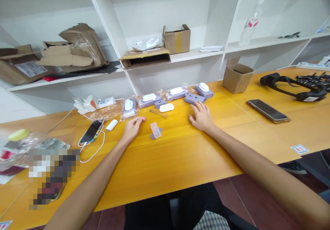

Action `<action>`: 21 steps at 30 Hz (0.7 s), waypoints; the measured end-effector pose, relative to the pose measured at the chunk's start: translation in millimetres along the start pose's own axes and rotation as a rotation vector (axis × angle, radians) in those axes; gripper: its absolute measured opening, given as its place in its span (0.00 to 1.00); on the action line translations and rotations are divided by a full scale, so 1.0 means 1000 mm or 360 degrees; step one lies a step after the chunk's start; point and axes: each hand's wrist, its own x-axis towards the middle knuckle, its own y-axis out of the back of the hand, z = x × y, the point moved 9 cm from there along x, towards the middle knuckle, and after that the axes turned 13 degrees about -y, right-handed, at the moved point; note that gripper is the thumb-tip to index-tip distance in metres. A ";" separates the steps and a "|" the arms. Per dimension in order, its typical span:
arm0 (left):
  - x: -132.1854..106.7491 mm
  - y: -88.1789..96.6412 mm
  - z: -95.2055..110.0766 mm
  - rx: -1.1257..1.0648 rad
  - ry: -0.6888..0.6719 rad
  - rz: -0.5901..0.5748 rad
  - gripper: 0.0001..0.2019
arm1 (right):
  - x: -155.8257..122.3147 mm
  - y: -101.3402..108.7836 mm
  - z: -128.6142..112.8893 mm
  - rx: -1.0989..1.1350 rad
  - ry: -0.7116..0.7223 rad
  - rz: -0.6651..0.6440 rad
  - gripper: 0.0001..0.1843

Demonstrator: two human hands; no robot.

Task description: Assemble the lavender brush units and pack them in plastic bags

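My left hand (132,127) lies on the orange table (167,161) with its fingers loosely stretched out, holding nothing, just left of a small translucent pink-and-purple clip (155,130). My right hand (201,116) rests flat with fingers spread, its fingertips close to a purple plastic part (194,98). Between the hands lie a small metal spring (158,113), a white oval cap (166,107) and a small purple piece (160,103). Behind them runs a row of bagged purple-and-white devices (149,100), with one unbagged device (204,89) at the right end.
A phone on a white cable (90,131) and a white cylinder (111,125) lie to the left. A black phone (268,110), a small cardboard box (237,77) and a black headset (291,84) sit to the right. White shelves behind hold torn cartons (74,48).
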 end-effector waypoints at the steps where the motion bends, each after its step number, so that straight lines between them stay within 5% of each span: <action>1: -0.005 0.002 -0.003 0.0031 -0.0004 -0.0004 0.25 | 0.008 -0.001 0.001 -0.0023 0.0006 0.0053 0.34; 7: -0.012 0.004 -0.014 0.0034 -0.0007 0.0056 0.26 | 0.031 -0.009 0.013 -0.0074 -0.0148 0.0171 0.31; 13: -0.016 0.017 0.012 0.0590 -0.0263 0.0036 0.18 | 0.023 0.024 0.030 0.0392 -0.0240 0.0337 0.16; 16: -0.014 0.039 0.025 0.1070 -0.0368 -0.0015 0.15 | 0.021 0.019 0.032 0.0926 -0.0232 0.0064 0.25; 21: -0.012 0.105 0.010 0.1649 0.0019 0.0051 0.18 | 0.004 0.003 -0.005 0.1347 -0.0184 -0.0281 0.21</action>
